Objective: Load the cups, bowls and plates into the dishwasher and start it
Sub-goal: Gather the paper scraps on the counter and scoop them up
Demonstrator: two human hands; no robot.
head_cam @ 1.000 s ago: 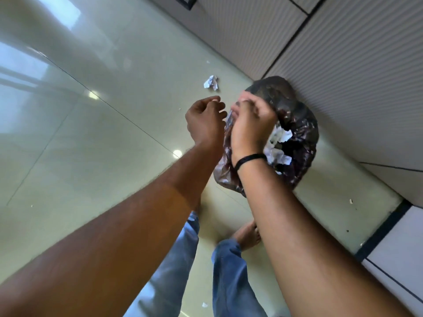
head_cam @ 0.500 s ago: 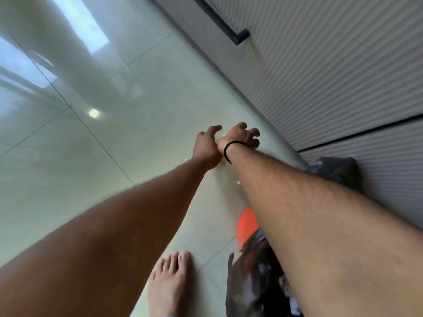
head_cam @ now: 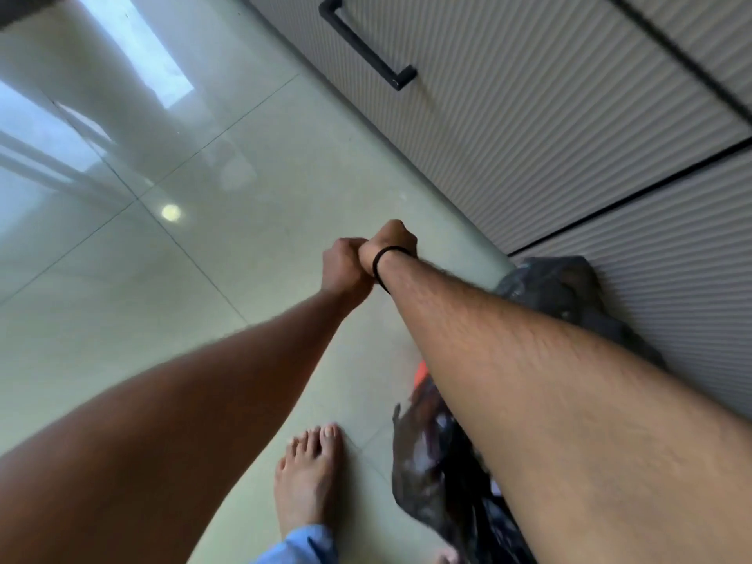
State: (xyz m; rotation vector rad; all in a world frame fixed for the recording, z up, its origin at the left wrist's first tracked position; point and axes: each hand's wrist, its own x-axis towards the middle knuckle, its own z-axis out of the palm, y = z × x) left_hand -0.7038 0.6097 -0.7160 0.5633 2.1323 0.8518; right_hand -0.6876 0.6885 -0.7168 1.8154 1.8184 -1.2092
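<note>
Fingers now curled, left hand (head_cam: 346, 264) against right hand (head_cam: 392, 248).

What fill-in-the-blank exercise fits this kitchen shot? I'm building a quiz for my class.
1. The black band sits on the ____ wrist.
2. The cabinet handle is coloured ____.
3. The foot on the floor is ____, with no shoe.
4. The dark bag lies beside the ____ forearm.

Missing words: right; black; bare; right
</note>
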